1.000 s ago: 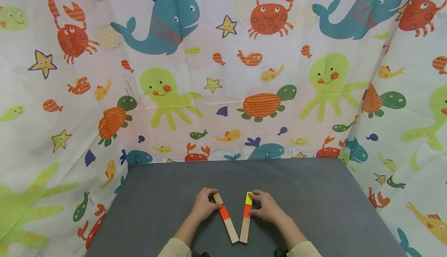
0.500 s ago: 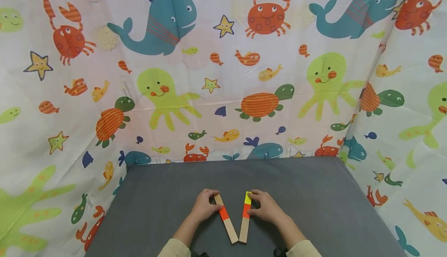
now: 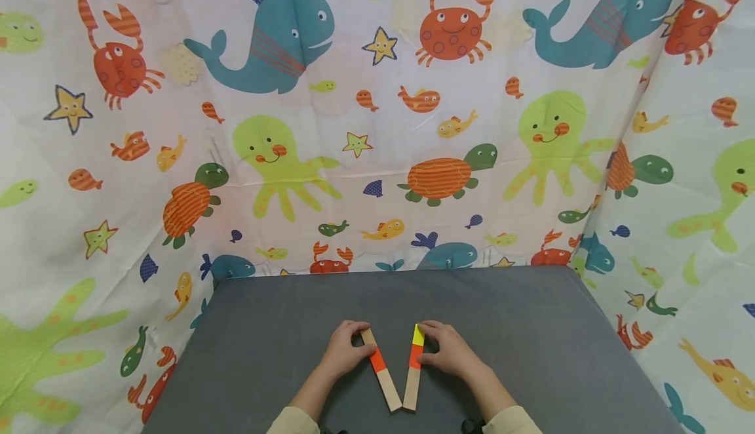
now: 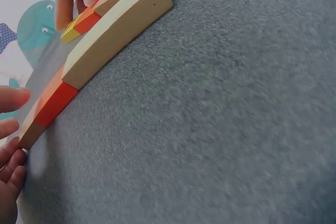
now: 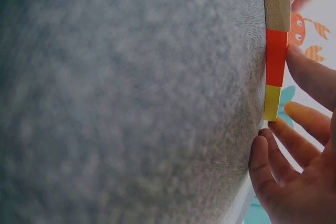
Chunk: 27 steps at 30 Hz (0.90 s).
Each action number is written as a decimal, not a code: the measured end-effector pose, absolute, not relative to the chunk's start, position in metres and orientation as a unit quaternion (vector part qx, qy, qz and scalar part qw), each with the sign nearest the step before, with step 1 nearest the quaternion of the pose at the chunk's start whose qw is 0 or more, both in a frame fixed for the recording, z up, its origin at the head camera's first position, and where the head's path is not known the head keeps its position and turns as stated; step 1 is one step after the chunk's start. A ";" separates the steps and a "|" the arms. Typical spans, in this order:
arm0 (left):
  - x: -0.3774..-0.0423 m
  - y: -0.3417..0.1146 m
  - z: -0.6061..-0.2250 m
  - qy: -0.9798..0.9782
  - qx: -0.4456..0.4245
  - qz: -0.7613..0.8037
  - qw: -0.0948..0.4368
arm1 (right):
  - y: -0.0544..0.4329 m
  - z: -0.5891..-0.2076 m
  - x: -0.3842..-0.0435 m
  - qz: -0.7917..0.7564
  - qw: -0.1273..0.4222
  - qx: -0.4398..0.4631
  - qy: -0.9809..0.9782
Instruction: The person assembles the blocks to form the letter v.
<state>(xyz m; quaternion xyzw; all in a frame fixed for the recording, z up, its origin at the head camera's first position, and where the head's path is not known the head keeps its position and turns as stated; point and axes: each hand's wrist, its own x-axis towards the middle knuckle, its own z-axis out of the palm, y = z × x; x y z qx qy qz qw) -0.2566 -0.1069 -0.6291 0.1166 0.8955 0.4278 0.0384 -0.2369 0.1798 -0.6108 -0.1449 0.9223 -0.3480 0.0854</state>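
Observation:
Two rows of wooden blocks form a V on the grey table, their near ends meeting in the head view. The left row has a plain far block (image 3: 368, 336), an orange-red middle block (image 3: 378, 360) and a plain near block (image 3: 388, 391). On the right lie a yellow block (image 3: 418, 335), an orange-red block (image 3: 415, 356) and a plain block (image 3: 411, 390). My left hand (image 3: 345, 350) rests against the left row, fingers by its far end, thumb beside the orange-red block. With relaxed fingers, my right hand (image 5: 304, 177) touches the yellow block's end; its thumb meets the orange-red block's side.
The grey cloth-covered table (image 3: 519, 316) extends around both hands. A white curtain (image 3: 377, 178) printed with sea animals hangs behind the table and along its sides.
The head view shifts slightly. Both hands and both rows of blocks stay almost still.

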 end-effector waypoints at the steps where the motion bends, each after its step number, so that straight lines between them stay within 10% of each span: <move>1: -0.256 -0.108 -0.630 0.895 0.117 0.429 0.037 | 0.180 -0.611 -0.237 -0.350 0.085 -0.145 0.922; 27: -0.237 -0.154 -0.612 0.920 0.120 0.371 -0.044 | 0.221 -0.577 -0.226 -0.333 0.003 -0.134 0.934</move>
